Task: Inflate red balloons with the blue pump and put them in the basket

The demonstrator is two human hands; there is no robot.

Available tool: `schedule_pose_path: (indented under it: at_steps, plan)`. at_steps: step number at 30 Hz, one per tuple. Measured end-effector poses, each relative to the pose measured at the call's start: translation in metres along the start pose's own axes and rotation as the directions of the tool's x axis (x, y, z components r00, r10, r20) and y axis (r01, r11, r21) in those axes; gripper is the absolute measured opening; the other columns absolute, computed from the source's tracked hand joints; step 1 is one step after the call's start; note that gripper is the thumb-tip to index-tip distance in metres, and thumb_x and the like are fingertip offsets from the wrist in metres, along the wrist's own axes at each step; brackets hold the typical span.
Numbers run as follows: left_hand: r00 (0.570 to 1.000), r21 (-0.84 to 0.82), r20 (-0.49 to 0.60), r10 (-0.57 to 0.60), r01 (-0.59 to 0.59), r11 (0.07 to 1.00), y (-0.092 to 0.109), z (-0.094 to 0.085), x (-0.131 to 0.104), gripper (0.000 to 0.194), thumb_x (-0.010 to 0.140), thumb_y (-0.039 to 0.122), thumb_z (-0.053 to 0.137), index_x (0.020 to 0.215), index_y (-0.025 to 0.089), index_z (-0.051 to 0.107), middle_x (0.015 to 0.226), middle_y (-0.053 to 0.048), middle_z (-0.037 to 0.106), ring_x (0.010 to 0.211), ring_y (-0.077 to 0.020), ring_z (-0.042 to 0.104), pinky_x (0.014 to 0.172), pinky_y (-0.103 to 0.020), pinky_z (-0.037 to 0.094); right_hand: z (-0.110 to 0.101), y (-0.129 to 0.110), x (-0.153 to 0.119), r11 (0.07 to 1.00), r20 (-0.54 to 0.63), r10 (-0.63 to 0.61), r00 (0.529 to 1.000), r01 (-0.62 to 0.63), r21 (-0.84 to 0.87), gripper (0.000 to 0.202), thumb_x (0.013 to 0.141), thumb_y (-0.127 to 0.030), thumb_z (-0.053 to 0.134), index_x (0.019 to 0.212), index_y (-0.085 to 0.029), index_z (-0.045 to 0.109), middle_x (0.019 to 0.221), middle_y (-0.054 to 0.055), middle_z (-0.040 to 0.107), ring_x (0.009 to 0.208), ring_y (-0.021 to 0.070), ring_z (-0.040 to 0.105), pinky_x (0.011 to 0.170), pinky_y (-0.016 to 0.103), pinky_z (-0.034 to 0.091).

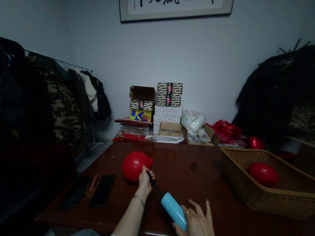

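Note:
A round red balloon [134, 166] sits above the table, its small end pointing right beside my left hand. My left hand [146, 178] is closed around the black end of a balloon pump [174, 210], next to the balloon. A thin black rod joins that end to the pump's light blue barrel. At the barrel's lower end, my right hand [199, 227] grips with thumb and index finger, while its other fingers stretch outward. The balloon's mouth is hidden by my left fingers.
Two dark phones [102, 190] lie on the brown table [209, 187] at left, beside a reddish stick. Small dark loops [193, 167] lie farther back. A wicker basket [239, 194] at right holds a red balloon [263, 174]. Stacked boxes [168, 115] stand behind the table.

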State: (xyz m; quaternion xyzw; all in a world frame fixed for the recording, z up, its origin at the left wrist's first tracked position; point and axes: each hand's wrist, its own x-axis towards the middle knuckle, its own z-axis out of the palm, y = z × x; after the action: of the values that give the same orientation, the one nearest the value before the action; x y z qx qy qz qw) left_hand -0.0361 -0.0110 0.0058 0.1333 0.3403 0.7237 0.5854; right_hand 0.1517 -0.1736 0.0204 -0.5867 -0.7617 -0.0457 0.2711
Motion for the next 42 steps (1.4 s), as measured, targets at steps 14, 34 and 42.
schedule_pose_path:
  at_steps: [14,34,42]
  plan:
    - [1.000,-0.004,-0.006,0.011,-0.011,1.000,0.017,0.007,0.007,0.034,0.088,0.045,0.047,0.067,0.019,0.039,0.048,0.006,0.038,0.036,-0.0062,0.036,0.035,-0.016,0.028,0.002,0.026,-0.023,0.995,-0.016,-0.091,0.996,0.090,-0.044,0.036,0.075,-0.043,0.059,0.103,-0.021,0.065,0.096,0.005,0.070,0.111,0.0290,0.053,0.108,0.058,0.000]
    - [1.000,0.031,0.004,-0.030,0.030,0.999,-0.020,0.006,-0.013,0.035,0.081,0.049,0.056,0.070,0.018,0.042,0.049,0.006,0.040,0.038,-0.0069,0.039,0.038,-0.018,0.032,0.004,-0.022,0.031,0.999,0.046,0.040,0.998,-0.040,-0.019,0.035,0.075,-0.039,0.058,0.101,-0.017,0.066,0.090,0.008,0.070,0.109,0.0288,0.052,0.109,0.054,0.004]
    - [1.000,-0.007,0.011,-0.007,0.007,1.000,-0.009,0.004,-0.003,0.038,0.079,0.051,0.059,0.070,0.019,0.040,0.049,0.007,0.038,0.036,-0.0053,0.036,0.035,-0.016,0.028,0.001,-0.006,0.006,1.000,0.026,0.024,0.999,-0.024,-0.015,0.039,0.072,-0.040,0.062,0.104,-0.017,0.065,0.094,0.007,0.070,0.110,0.0288,0.053,0.110,0.054,0.005]
